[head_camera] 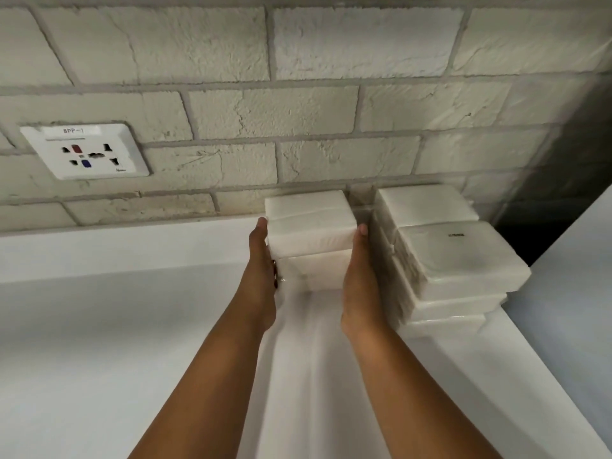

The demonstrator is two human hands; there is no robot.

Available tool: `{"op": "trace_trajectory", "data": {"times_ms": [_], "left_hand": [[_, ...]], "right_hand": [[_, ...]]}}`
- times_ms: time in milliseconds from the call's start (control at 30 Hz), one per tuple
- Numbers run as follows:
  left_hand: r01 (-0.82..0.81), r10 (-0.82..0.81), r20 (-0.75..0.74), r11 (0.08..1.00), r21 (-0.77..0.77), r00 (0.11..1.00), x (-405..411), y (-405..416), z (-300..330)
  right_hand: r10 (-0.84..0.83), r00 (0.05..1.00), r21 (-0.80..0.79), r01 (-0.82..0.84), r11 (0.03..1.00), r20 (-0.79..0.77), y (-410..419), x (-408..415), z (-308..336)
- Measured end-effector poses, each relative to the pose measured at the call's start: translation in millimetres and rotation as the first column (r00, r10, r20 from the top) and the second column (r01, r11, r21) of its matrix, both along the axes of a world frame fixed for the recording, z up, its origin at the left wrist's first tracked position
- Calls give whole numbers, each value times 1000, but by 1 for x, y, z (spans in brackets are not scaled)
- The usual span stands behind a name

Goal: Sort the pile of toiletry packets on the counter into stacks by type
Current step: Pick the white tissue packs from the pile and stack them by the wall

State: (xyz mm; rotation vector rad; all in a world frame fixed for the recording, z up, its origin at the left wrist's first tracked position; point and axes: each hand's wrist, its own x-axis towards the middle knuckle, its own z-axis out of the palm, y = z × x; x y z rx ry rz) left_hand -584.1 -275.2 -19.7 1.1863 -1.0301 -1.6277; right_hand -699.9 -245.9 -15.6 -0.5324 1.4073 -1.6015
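Item 1: your left hand (pixel 263 260) lay flat against the left side of a stack of white packets (pixel 311 238), fingers straight and together, pointing toward the wall.

Item 2: your right hand (pixel 359 276) pressed the opposite side of that stack the same way, fingers extended, thumb hidden from view. The stack sat squeezed between your 2 palms, on the white surface (pixel 99 326), close to the wall.

Item 3: the stack between your hands showed 2 packets, 1 on top of the other, each wrapped in clear film. Whether more lay beneath, you could not tell.

Item 4: a second stack of packets (pixel 460 260) stood just beyond your right hand, on its outer side, touching or nearly touching the back of that hand. Its top packet carried a small dark mark, too small to read, and lay tilted over the ones below.

Item 5: a further packet pile (pixel 427 207) stood past your right fingertips, against the wall.

Item 6: a white socket plate (pixel 84 150) was set in the painted brick wall (pixel 331 94), well apart from your left hand, on its outer side.
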Motion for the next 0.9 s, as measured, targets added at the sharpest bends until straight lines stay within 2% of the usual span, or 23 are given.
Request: {"op": "trace_trajectory", "data": {"times_ms": [167, 367, 467, 567, 900], "left_hand": [[-33, 33, 8, 999, 2, 999, -1, 7, -1], [-53, 53, 16, 999, -1, 998, 11, 42, 4], [-43, 43, 17, 999, 11, 999, 20, 72, 4], [-29, 29, -7, 999, 22, 1000, 23, 105, 6], [38, -35, -40, 996, 78, 999, -28, 203, 8]], "right_hand": [[-37, 999, 7, 38, 999, -36, 7, -5, -5], [94, 995, 6, -94, 996, -9, 43, 5, -3], [153, 986, -15, -153, 988, 62, 71, 11, -7], [209, 977, 5, -209, 978, 50, 102, 12, -13], [126, 991, 26, -127, 991, 38, 204, -32, -19]]}}
